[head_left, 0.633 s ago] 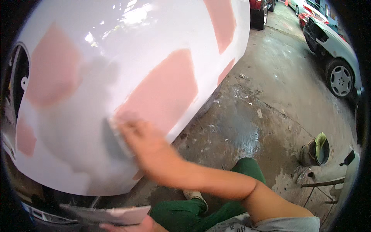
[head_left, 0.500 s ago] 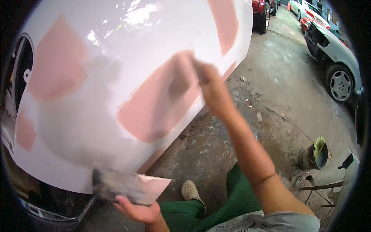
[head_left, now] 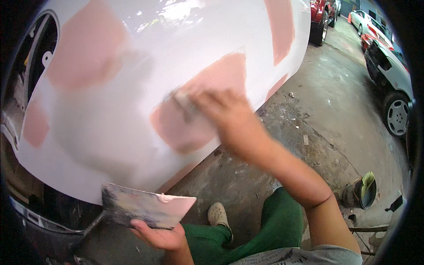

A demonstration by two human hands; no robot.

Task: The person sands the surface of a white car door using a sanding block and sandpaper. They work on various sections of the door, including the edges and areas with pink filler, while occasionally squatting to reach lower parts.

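Observation:
A white car body panel [head_left: 101, 145] with several pink filler patches fills the upper left. My right hand [head_left: 221, 110], blurred, is over the middle pink patch [head_left: 229, 75], closed on a thin, pale spreader [head_left: 187, 101] at the patch's surface. At the bottom, below the panel's lower edge, my left hand [head_left: 161, 236] supports a smudged flat board [head_left: 141, 205] with pink paste on its right end.
A bucket [head_left: 353, 196] with a pale green item stands on the stained concrete floor [head_left: 322, 115] at right, near a metal-framed stand [head_left: 369, 232]. Other cars [head_left: 388, 84] are parked at the upper right. My foot in a beige clog [head_left: 217, 215] is below.
My right hand swept from the patch's lower left to its upper right, then back down-left to its middle. The board in my left hand rose slightly. The view shifted, moving the panel rightward in it.

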